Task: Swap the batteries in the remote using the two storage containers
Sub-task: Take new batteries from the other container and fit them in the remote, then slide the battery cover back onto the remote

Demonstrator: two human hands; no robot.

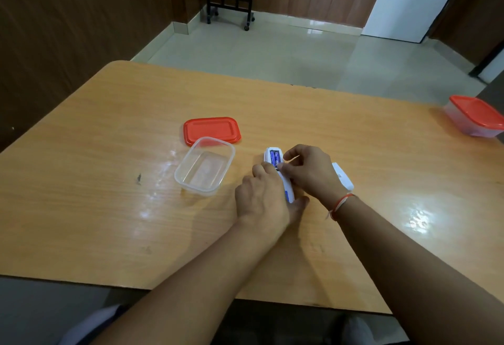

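Observation:
A white remote (268,156) lies face down on the wooden table (109,208), its battery bay uncovered with two blue batteries (275,158) inside. My left hand (261,194) grips the remote's near end. My right hand (308,170) has its curled fingertips at the near end of the batteries. The white battery cover (344,177) lies on the table just behind my right wrist. A clear open container (204,166) with nothing in it stands left of the remote, its red lid (211,129) lying flat behind it. A second container with a red lid on (474,115) stands at the far right edge.
The table's near edge runs along the bottom of the view. Beyond the far edge lie a tiled floor, wood-panelled walls and a black wheeled stand (229,3). A small dark mark (139,178) shows on the tabletop at the left.

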